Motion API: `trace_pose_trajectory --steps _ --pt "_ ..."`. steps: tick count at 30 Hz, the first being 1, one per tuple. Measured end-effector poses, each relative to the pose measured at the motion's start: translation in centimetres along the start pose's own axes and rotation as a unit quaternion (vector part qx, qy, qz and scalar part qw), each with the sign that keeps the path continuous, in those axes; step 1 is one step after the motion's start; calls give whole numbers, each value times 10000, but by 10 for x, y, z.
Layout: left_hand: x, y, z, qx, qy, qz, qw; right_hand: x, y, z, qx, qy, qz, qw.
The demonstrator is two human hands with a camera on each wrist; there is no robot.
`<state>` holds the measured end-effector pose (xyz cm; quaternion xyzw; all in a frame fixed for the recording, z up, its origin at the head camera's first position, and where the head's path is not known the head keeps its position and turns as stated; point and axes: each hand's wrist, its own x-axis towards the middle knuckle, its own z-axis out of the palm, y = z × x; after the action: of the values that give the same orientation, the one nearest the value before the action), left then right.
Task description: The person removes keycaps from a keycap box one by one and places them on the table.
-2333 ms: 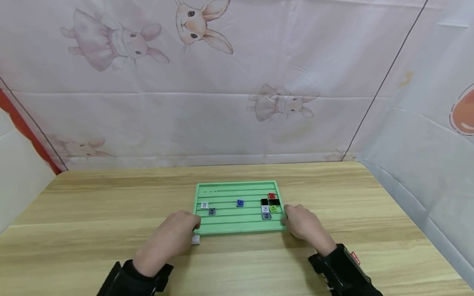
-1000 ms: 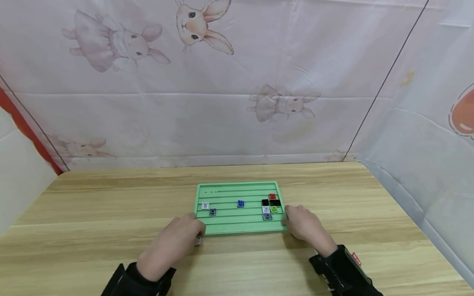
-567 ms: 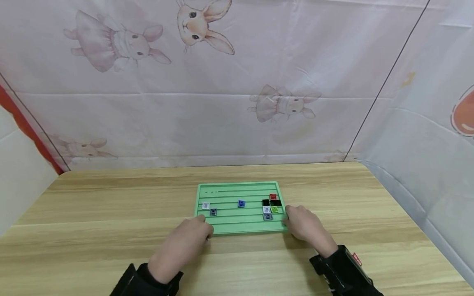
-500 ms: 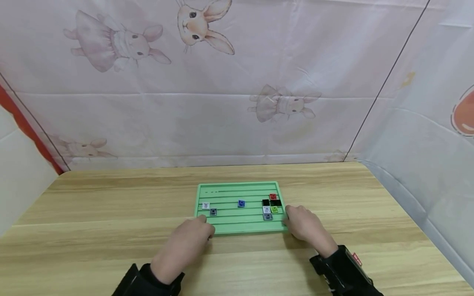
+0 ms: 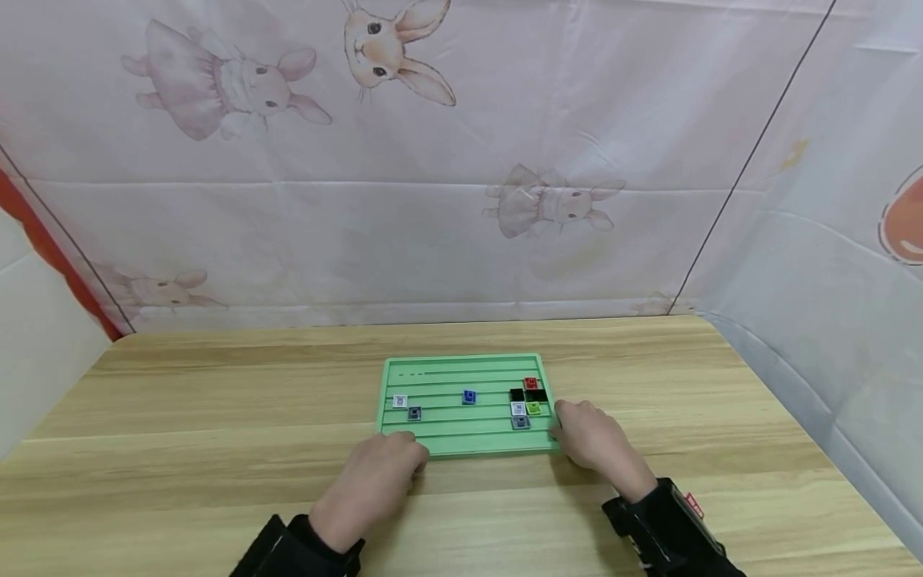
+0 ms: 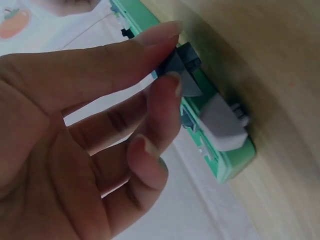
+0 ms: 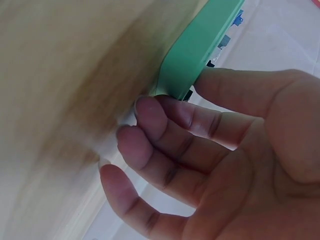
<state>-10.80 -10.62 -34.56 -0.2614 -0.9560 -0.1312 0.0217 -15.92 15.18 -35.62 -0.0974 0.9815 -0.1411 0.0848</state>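
A green ridged tray (image 5: 461,443) lies on the wooden table. My left hand (image 5: 378,473) is at its near left edge; in the left wrist view thumb and index finger pinch a dark grey keycap (image 6: 185,75) against that edge. Beside it a pale grey keycap (image 6: 222,125) leans along the same edge, hidden behind my hand in the head view. My right hand (image 5: 587,433) grips the near right corner, its thumb (image 7: 235,87) on one face and the index finger curled beneath. On the tray sit a blue keycap (image 5: 469,397), a white keycap (image 5: 400,401) and a grey keycap (image 5: 414,413).
At the tray's right end several keycaps sit close together, among them a red keycap (image 5: 530,383), a lime keycap (image 5: 533,408) and a black keycap (image 5: 536,395). Bare wooden table (image 5: 216,401) surrounds the tray. A rabbit-print cloth (image 5: 433,248) hangs behind the table.
My left hand has slid right along the tray's near edge from its left corner, covering the pale keycap that showed on the table earlier. The right hand and the tray have stayed put.
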Motion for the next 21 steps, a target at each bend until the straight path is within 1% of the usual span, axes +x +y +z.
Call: trace_pose_trajectory --steps 4,6,11,16,21 --pt "1 -2 2 25 124 28 9999 0 1 0 -17 9 -8 10000" --pt "1 -3 2 19 125 6 9999 0 1 0 -19 13 -11 10000" --pt "1 -4 0 -72 47 -38 10000 0 0 1 -30 15 -16 10000" --pt "0 -5 -4 -63 -61 -62 9999 0 0 1 -51 18 -16 10000" --pt "1 -6 -6 -43 -61 -96 9999 1 0 1 -60 7 -10 10000"
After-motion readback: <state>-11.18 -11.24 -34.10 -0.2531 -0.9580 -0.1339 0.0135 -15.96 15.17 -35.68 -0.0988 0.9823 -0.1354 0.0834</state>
